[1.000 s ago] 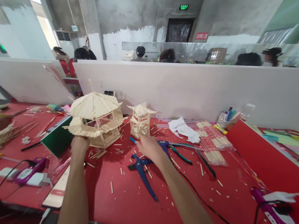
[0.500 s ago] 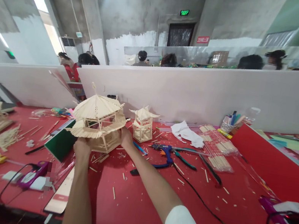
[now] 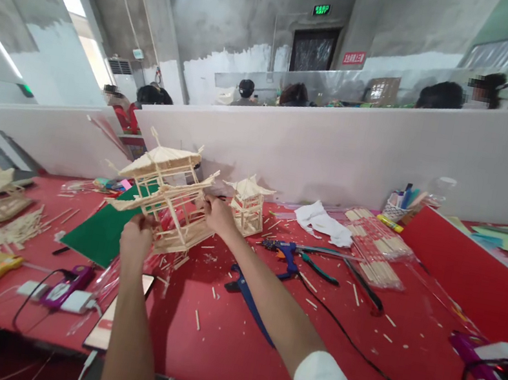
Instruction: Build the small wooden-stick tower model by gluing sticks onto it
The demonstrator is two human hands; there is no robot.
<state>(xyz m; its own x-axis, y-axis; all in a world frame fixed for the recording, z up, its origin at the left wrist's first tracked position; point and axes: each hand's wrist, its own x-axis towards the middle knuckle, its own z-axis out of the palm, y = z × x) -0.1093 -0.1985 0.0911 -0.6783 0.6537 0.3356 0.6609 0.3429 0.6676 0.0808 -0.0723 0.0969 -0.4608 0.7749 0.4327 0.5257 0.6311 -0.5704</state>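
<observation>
Both hands hold a larger pavilion model (image 3: 172, 208) built of pale wooden sticks, tilted over the red table. My left hand (image 3: 136, 236) has its fingers closed on the lower eave at the near left. With a pinch, my right hand (image 3: 219, 214) grips the right side of the same model; part of its grip is hidden by the sticks. A smaller stick pavilion (image 3: 247, 203) stands upright just right of that hand. Under and behind the held model lies a green board (image 3: 96, 233).
A blue glue gun (image 3: 289, 256) with a black cord lies right of my arm, near pliers (image 3: 319, 268). Further right are bagged sticks (image 3: 382, 260) and white tissue (image 3: 321, 223). A phone (image 3: 104, 327) and purple power strip (image 3: 69, 287) lie left. A white partition (image 3: 320, 149) borders the back.
The larger pavilion has gone from nearly upright to tilted, showing its open stick frame. Both hands stay on it, and more of the green board shows.
</observation>
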